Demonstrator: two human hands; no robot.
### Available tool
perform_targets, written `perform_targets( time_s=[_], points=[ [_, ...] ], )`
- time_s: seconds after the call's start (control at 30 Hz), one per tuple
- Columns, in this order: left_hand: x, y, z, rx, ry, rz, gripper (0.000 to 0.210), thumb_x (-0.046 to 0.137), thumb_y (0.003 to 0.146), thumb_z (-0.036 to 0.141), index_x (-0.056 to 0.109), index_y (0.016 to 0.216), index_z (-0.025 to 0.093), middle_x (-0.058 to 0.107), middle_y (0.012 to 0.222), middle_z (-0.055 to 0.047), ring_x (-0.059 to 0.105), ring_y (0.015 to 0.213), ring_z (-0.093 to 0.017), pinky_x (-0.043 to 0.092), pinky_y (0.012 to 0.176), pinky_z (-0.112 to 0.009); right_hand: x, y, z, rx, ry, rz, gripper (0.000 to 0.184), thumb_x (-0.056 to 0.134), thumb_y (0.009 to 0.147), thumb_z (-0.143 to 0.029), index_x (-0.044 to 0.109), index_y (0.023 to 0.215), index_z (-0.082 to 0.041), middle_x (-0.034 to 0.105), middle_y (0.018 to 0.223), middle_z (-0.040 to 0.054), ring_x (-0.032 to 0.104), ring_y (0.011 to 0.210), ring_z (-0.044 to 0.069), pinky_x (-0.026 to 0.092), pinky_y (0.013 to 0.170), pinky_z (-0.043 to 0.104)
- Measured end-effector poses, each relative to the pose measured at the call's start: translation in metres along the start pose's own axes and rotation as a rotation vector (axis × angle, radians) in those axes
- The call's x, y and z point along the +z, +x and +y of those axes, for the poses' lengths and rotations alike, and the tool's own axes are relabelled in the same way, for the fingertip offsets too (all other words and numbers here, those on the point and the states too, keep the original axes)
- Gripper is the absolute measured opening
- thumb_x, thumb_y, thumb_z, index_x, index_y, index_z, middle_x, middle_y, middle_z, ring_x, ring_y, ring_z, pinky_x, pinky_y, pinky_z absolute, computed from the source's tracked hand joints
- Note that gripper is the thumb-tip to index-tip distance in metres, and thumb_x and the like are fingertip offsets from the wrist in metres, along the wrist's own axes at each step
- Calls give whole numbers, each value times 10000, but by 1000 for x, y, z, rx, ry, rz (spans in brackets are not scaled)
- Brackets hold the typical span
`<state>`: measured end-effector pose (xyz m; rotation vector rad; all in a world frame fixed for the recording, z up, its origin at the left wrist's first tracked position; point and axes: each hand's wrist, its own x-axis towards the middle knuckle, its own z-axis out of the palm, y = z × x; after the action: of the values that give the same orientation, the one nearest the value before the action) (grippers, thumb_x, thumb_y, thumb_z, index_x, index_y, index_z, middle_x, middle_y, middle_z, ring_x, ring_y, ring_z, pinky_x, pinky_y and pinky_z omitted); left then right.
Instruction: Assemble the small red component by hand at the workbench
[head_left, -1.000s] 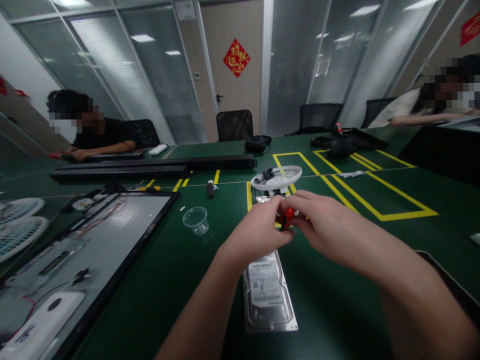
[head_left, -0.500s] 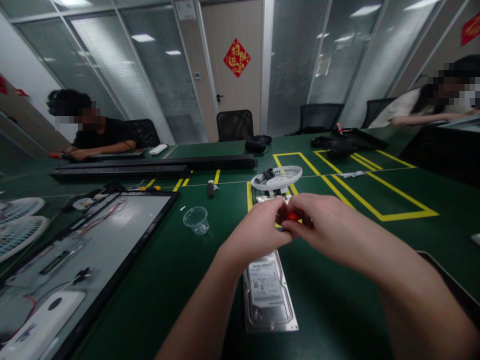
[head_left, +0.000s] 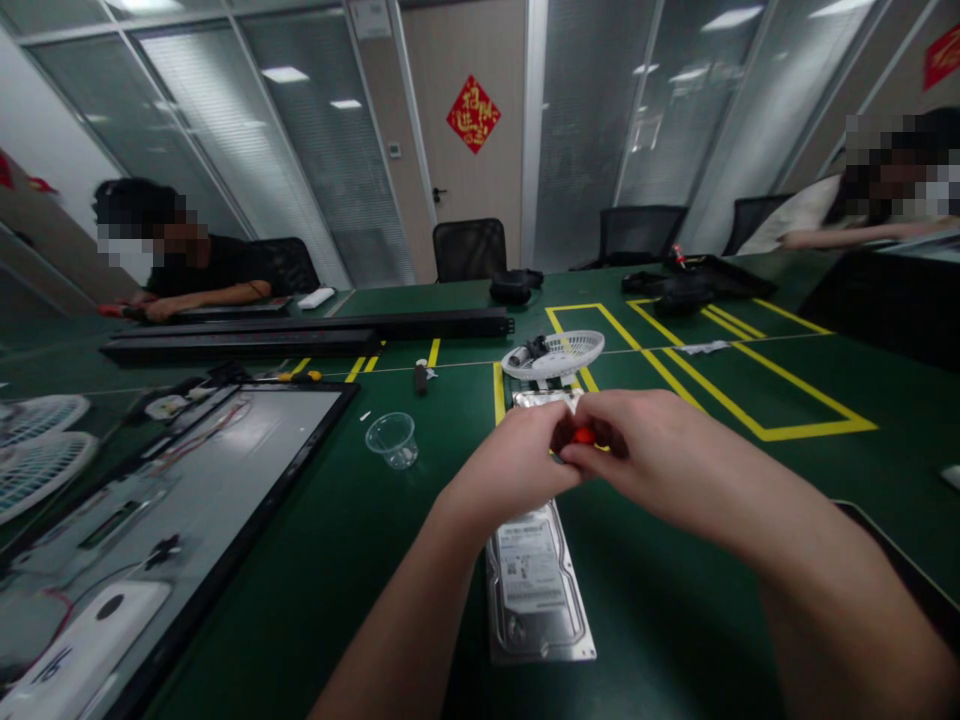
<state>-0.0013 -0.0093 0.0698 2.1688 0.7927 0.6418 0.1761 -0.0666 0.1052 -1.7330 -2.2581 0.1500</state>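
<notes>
My left hand (head_left: 529, 445) and my right hand (head_left: 637, 430) meet at the fingertips above the table. Between the curled fingers of my right hand shows a small red piece (head_left: 584, 436); the rest of it is hidden, so I cannot tell its kind. The fingers of my left hand are pinched together against the right ones, and what they hold is out of sight. Below my wrists a silver hard drive (head_left: 536, 590) lies label up on the green tabletop. Just beyond my hands another silver metal part (head_left: 546, 398) is partly covered by them.
A clear plastic cup (head_left: 392, 440) stands left of my hands. Further left lies a large opened panel (head_left: 255, 440). A white basket (head_left: 585, 358) with dark parts sits beyond my hands, and long black bars (head_left: 442, 324) lie behind. Two people sit across the table.
My hands stay in almost the same place, with only a slight shift of the fingers. The red piece shows a little differently between them.
</notes>
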Motion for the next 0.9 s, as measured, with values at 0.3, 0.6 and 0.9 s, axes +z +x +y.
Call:
perform_targets(
  time_s=[0.3,0.6,0.9],
  points=[
    [0,-1,0,-5,11,44,295,680,811,126,715,1101,170,802,1075,-76,738,952,-231,551,798,-331,1,-2,1,-104,38,30,173,637,973,-99,732,1051,-221,745,1081,74,688,929,250,482,802,377],
    [0,0,-2,-11,0,9,273,669,828,111,721,1092,156,803,1131,-105,746,999,-242,588,869,-352,0,-3,0,-106,60,36,139,695,975,-153,747,1077,-232,754,1076,63,699,918,242,505,773,358],
    [2,1,-2,1,34,1,195,690,853,190,715,1043,155,792,1041,-95,724,915,-238,563,775,-343,1,2,1,-17,-9,26,51,701,1000,-241,729,984,-201,745,954,73,680,836,259,472,709,374]
  ],
)
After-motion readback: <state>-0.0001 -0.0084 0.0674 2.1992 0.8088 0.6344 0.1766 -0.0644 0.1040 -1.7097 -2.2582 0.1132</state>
